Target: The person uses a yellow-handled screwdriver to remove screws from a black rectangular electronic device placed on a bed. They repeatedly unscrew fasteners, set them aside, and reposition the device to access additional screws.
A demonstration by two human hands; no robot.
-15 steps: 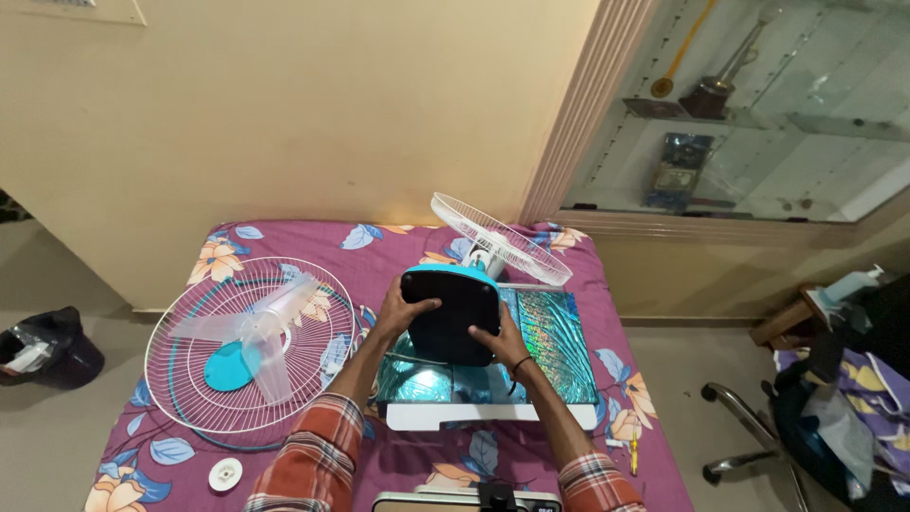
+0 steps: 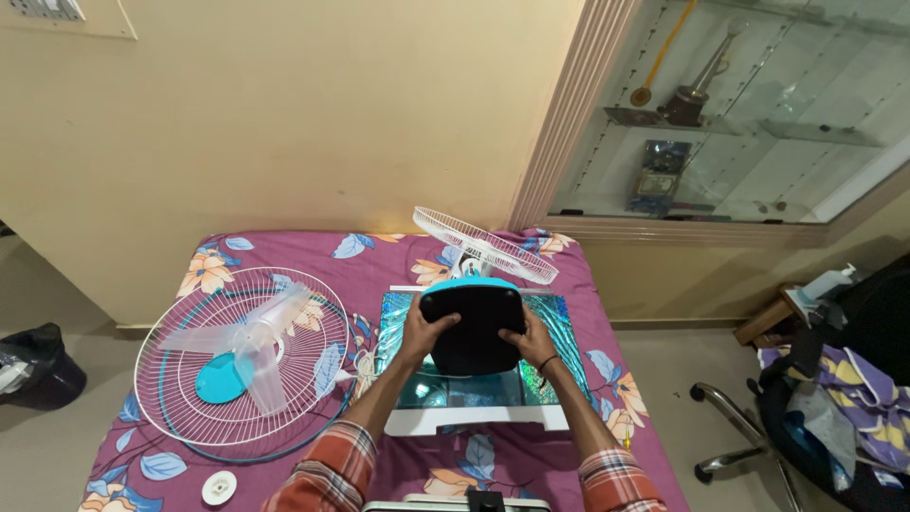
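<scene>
My left hand (image 2: 424,334) and right hand (image 2: 532,339) clamp opposite sides of the black, rounded fan base (image 2: 472,327), upturned over the shiny teal box (image 2: 555,322); left of it lies the white wire grille (image 2: 180,379) with translucent blades (image 2: 248,343).

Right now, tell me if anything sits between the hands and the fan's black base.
Nothing visible does. The left hand and right hand already grip the black base on its two sides, fingers wrapped over its edges, above the shiny teal box.
</scene>
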